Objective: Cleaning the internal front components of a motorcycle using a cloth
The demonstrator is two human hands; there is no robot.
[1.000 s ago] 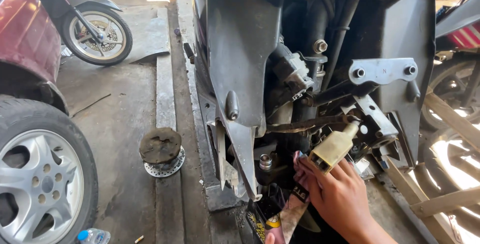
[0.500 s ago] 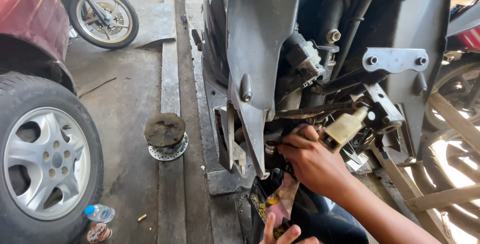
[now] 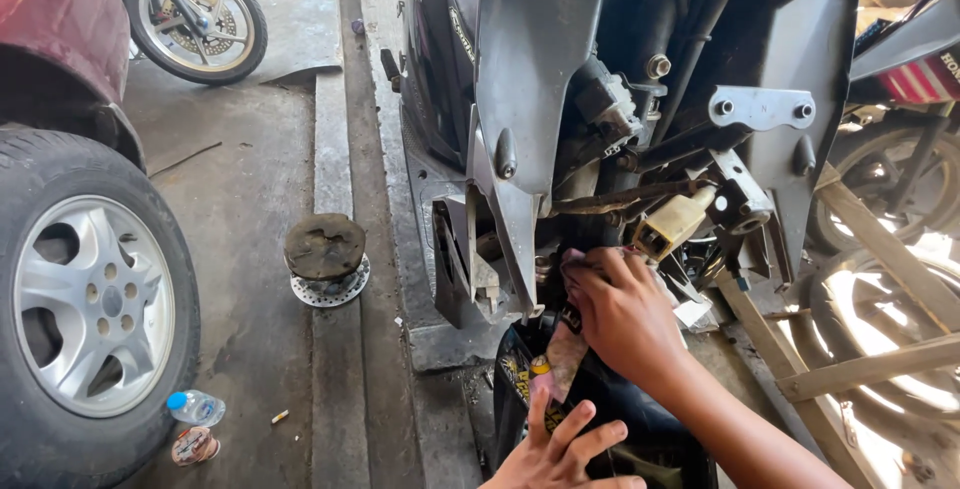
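My right hand [image 3: 622, 317] is pushed up into the stripped front of the motorcycle [image 3: 560, 99], fingers curled narrow and pressed against the dark parts under the grey fairing panel [image 3: 520, 79]. What the fingertips pinch, cannot tell, they're buried in there. Just right of and above that hand sits the cream plastic connector [image 3: 672, 223], close to my knuckles, not touching as far as I can see. A second ago the hand sat lower and further right, right under that connector; now it has slid left and up, deeper behind the panel.

My left hand [image 3: 560, 449] is at the bottom edge, fingers spread wide, resting on the black front fender [image 3: 600, 419] below my right wrist. It holds nothing. A pink-brown rag strip [image 3: 562, 354] hangs between the two hands, touching the fender. A second ago the left hand wasn't showing at all; half a second ago just its fingertips.

Above my right hand, further up: the silver bracket [image 3: 762, 107] with two bolts. Far left of both hands: a brake disc with a dark cap [image 3: 326, 259] on the concrete floor [image 3: 240, 209], a car wheel [image 3: 90, 299], and a small plastic bottle [image 3: 194, 407] near it. Right of my right arm: wooden slats [image 3: 880, 279]. View has shifted, so the car wheel shows more now.
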